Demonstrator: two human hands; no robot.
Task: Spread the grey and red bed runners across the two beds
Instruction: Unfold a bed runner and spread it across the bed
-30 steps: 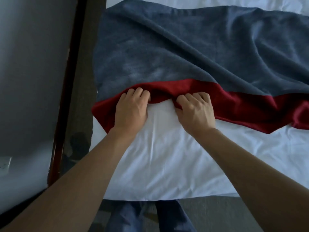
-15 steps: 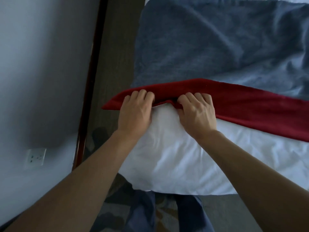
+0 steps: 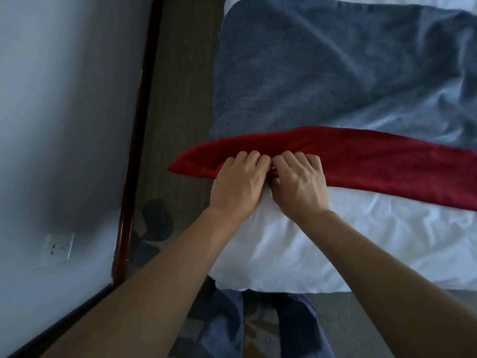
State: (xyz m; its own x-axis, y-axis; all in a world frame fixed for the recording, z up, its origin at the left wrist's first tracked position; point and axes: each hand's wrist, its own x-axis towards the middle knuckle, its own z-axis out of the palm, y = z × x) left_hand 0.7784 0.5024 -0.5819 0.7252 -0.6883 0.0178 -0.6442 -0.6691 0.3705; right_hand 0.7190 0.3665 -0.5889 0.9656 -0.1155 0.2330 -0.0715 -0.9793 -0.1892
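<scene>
A grey bed runner [image 3: 322, 68] lies rumpled across the far part of a white bed [image 3: 361, 249]. Its red band [image 3: 374, 161] runs along the near edge, and the band's left end overhangs the bed's side. My left hand [image 3: 238, 186] and my right hand [image 3: 300, 183] sit side by side, almost touching, each with fingers curled over the near edge of the red band. The fingertips are tucked into the fabric and hidden.
A wall [image 3: 59, 125] with a dark wooden skirting [image 3: 140, 112] runs along the left, with a socket [image 3: 58, 248] low on it. A narrow strip of carpet [image 3: 180, 86] separates wall and bed. My legs [image 3: 222, 329] stand at the bed's foot.
The view has shifted so the bed sits further right. My hands have come together on the red band, and the band's left end now hangs out past the bed's side.
</scene>
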